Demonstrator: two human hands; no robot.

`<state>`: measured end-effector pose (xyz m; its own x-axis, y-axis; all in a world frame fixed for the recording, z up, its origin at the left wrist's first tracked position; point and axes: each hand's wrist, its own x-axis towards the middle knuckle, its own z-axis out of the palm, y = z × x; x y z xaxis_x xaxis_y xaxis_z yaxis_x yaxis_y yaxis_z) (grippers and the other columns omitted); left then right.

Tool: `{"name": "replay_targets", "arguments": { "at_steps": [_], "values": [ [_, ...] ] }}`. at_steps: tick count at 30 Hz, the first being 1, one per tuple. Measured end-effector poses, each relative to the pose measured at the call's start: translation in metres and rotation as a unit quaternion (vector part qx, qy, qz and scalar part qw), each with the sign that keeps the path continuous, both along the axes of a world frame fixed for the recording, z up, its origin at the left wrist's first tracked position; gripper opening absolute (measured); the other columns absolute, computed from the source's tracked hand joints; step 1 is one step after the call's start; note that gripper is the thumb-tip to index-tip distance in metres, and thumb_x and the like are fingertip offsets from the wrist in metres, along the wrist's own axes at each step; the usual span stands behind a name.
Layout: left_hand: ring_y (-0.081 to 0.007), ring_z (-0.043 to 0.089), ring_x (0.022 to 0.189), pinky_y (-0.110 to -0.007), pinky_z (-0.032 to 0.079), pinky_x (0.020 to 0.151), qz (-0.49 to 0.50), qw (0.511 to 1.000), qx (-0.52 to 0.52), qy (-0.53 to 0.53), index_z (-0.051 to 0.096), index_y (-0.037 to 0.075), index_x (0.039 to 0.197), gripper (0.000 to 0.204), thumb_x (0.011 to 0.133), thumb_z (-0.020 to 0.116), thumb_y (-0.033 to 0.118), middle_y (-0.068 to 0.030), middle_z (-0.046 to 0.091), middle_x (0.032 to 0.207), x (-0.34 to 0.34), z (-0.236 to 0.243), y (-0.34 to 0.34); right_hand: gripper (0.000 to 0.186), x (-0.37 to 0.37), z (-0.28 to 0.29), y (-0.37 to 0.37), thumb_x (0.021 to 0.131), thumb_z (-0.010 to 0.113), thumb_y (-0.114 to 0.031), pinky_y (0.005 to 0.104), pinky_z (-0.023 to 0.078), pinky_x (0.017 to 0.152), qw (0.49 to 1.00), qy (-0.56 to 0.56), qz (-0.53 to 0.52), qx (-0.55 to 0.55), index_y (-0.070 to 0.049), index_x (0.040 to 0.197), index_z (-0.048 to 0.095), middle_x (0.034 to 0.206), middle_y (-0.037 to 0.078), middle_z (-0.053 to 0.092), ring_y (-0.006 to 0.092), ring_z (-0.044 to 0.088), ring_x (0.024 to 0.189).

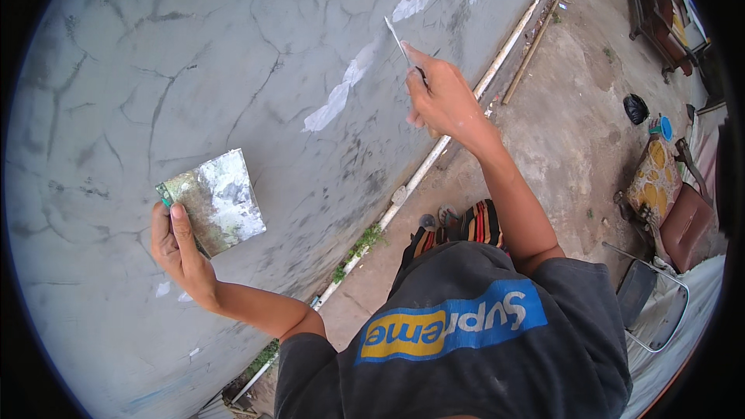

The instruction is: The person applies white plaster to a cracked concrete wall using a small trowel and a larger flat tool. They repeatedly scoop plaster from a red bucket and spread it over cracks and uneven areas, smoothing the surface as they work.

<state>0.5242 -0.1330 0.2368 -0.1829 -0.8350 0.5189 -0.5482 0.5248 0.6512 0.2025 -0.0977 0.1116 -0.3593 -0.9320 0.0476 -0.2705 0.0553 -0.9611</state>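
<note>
My left hand (pixel 185 254) grips the edge of a square plate (pixel 225 203) smeared with white filler, its thumb on the face and a bit of green at the held edge. My right hand (pixel 446 99) is closed round a putty knife (pixel 396 37), seen nearly edge-on, its handle mostly hidden by the fingers. The blade points up toward the grey wall (pixel 194 46); whether it touches I cannot tell. White filler strips (pixel 341 93) run along cracks in the wall near the blade. The plate is held in front of the wall, left of the strips.
A white pipe (pixel 434 155) runs along the wall's foot, with weeds (pixel 361 244) beside it. A long wooden pole (pixel 543 31) lies on the concrete ground (pixel 574 109). At the right stand a folding chair (pixel 656 302), a brown seat (pixel 687 229), a black bag (pixel 635 109) and a blue container (pixel 662 127).
</note>
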Motion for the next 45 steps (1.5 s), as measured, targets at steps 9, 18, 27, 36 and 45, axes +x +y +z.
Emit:
{"name": "replay_targets", "arguments": {
  "at_steps": [9,18,27,36,45],
  "values": [
    [-0.0048,0.029,0.067,-0.021,0.022,0.059,-0.012,1.0,0.021,0.019,0.055,0.0,0.087,0.025,0.098,0.052,0.022,0.0054,0.042,0.071,0.002,-0.002,0.001,0.049,0.032,0.013,0.018,0.092,0.044,-0.009,0.032,0.049,0.051,0.998,-0.024,0.062,0.016,0.009,0.138,0.038,0.068,0.01,0.056,0.0183,0.061,0.049],
    [-0.0048,0.027,0.066,-0.021,0.021,0.058,-0.021,1.0,0.014,0.016,0.052,0.001,0.083,0.025,0.099,0.052,0.021,0.0059,0.039,0.07,-0.002,0.0,0.002,0.049,0.007,-0.013,-0.008,0.092,0.045,-0.01,0.0312,0.048,0.05,0.999,0.048,-0.001,0.002,0.009,0.138,0.039,0.071,0.008,0.056,0.017,0.06,0.049],
    [-0.0051,0.025,0.066,-0.022,0.019,0.057,-0.009,1.0,0.013,-0.01,0.051,0.001,0.083,0.024,0.098,0.051,0.019,0.0059,0.035,0.07,0.003,0.002,0.003,0.056,0.003,-0.009,0.007,0.096,0.045,-0.014,0.0301,0.05,0.046,0.969,-0.246,0.01,-0.032,0.008,0.144,0.026,0.079,0.009,0.062,0.0168,0.062,0.052],
    [-0.0067,0.035,0.073,-0.018,0.029,0.067,-0.014,0.999,0.047,0.014,0.055,0.0,0.088,0.026,0.099,0.051,0.023,0.0027,0.045,0.077,0.005,-0.001,0.002,0.026,-0.044,0.025,-0.016,0.094,0.048,-0.023,0.0299,0.048,0.051,0.954,-0.277,0.1,0.056,0.002,0.098,0.053,0.088,0.013,0.062,0.0168,0.061,0.061],
    [-0.0041,0.026,0.059,-0.022,0.017,0.05,-0.037,0.999,-0.028,-0.002,0.057,-0.003,0.086,0.019,0.096,0.054,0.013,0.004,0.036,0.062,0.005,-0.004,0.001,0.015,-0.035,0.067,-0.062,0.095,0.042,-0.005,0.0231,0.062,0.069,0.893,-0.439,0.06,0.076,0.005,0.105,0.047,0.098,0.013,0.054,0.0167,0.063,0.078]
  ]
}}
